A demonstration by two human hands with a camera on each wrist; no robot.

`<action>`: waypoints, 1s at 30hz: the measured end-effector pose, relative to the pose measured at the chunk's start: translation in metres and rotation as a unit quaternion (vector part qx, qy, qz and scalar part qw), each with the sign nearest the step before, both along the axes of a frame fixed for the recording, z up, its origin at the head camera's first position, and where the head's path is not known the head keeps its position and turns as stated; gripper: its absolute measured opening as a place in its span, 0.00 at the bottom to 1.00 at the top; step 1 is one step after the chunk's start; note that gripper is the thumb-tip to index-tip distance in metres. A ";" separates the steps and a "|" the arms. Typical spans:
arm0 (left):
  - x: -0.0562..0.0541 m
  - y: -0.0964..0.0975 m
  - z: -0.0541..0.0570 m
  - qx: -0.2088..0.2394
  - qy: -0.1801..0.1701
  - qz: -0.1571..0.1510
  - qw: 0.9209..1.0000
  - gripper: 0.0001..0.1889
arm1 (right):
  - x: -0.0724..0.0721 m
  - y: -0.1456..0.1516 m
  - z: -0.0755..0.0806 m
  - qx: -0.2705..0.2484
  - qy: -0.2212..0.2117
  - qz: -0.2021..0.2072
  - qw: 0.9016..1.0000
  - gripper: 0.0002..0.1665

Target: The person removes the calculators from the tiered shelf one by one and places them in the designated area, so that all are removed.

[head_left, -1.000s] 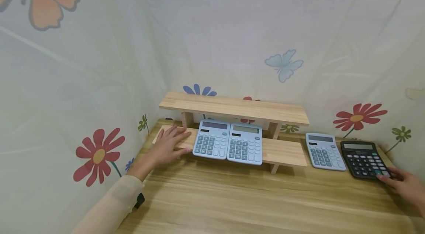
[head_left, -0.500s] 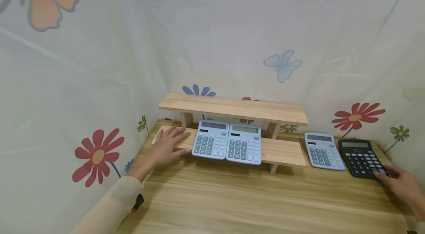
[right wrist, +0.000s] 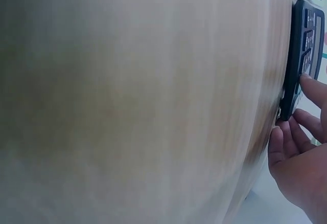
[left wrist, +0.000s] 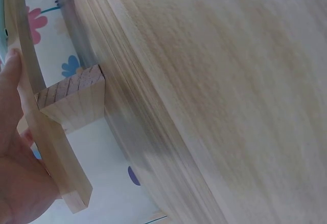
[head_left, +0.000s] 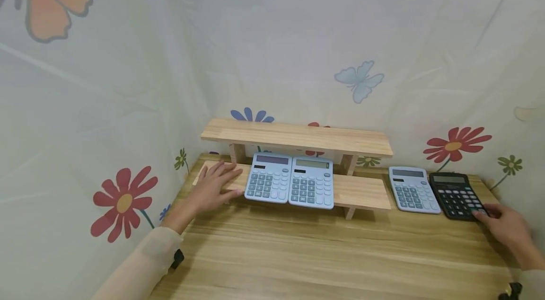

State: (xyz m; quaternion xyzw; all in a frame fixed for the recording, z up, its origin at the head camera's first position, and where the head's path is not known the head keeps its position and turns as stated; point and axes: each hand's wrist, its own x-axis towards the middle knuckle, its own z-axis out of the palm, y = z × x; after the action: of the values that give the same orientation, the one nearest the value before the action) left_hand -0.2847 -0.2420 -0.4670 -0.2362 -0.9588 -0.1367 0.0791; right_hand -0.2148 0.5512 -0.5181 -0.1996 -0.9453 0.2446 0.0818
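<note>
My left hand (head_left: 215,186) rests with fingers spread on the left end of the lower wooden shelf board (head_left: 359,191). Its thumb touches or nearly touches the left edge of a light-blue calculator (head_left: 268,178). A second light-blue calculator (head_left: 312,182) lies directly beside that one on the board. At the right, my right hand (head_left: 506,226) pinches the lower right corner of a black calculator (head_left: 457,196), thumb on top and fingers at its edge and underside in the right wrist view. Close to the black one's left lies another light-blue calculator (head_left: 414,189) on the table.
An upper wooden board (head_left: 298,135) runs behind the lower one, joined by wooden supports (head_left: 349,163). The wood-grain table (head_left: 319,252) extends in front. A whitish curtain (head_left: 272,44) printed with flowers and butterflies encloses the back and sides.
My right hand has shifted the black calculator slightly left, closer to the light-blue one, turning it a little. My left hand keeps its place on the board. The head view has shifted slightly.
</note>
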 end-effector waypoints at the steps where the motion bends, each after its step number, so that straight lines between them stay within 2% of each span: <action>1: 0.000 0.000 0.000 -0.001 0.001 0.001 1.000 0.40 | -0.001 -0.001 0.000 0.000 -0.002 -0.001 1.000 0.35; 8: 0.001 -0.001 0.001 0.002 -0.003 0.002 1.000 0.40 | -0.007 -0.007 0.005 -0.013 -0.022 -0.007 1.000 0.36; 12: 0.000 -0.001 -0.002 0.000 0.000 0.002 1.000 0.40 | -0.009 -0.009 0.007 -0.022 -0.038 -0.012 0.999 0.36; 15: -0.001 -0.001 -0.004 0.000 0.002 0.002 1.000 0.40 | -0.008 -0.010 0.009 -0.015 -0.042 -0.010 0.999 0.36; 20: -0.001 0.003 -0.004 0.002 -0.002 -0.002 1.000 0.39 | -0.003 -0.013 0.016 -0.020 -0.044 -0.030 0.998 0.38; 22: -0.002 0.004 -0.004 0.002 -0.003 -0.003 1.000 0.39 | 0.000 -0.017 0.023 -0.027 -0.030 -0.034 0.999 0.40; 25: -0.003 0.003 -0.004 0.000 -0.002 -0.002 1.000 0.39 | 0.004 -0.030 0.039 -0.027 0.007 -0.017 0.999 0.41; 30: -0.001 0.001 -0.003 0.001 -0.003 0.001 1.000 0.40 | 0.006 -0.063 0.067 -0.018 0.065 0.062 0.996 0.42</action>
State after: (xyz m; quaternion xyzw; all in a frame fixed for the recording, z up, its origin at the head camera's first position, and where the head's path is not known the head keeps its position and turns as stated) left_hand -0.2857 -0.2413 -0.4703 -0.2344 -0.9593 -0.1378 0.0768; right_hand -0.2083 0.4881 -0.4513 -0.1262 -0.9441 0.2782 0.1243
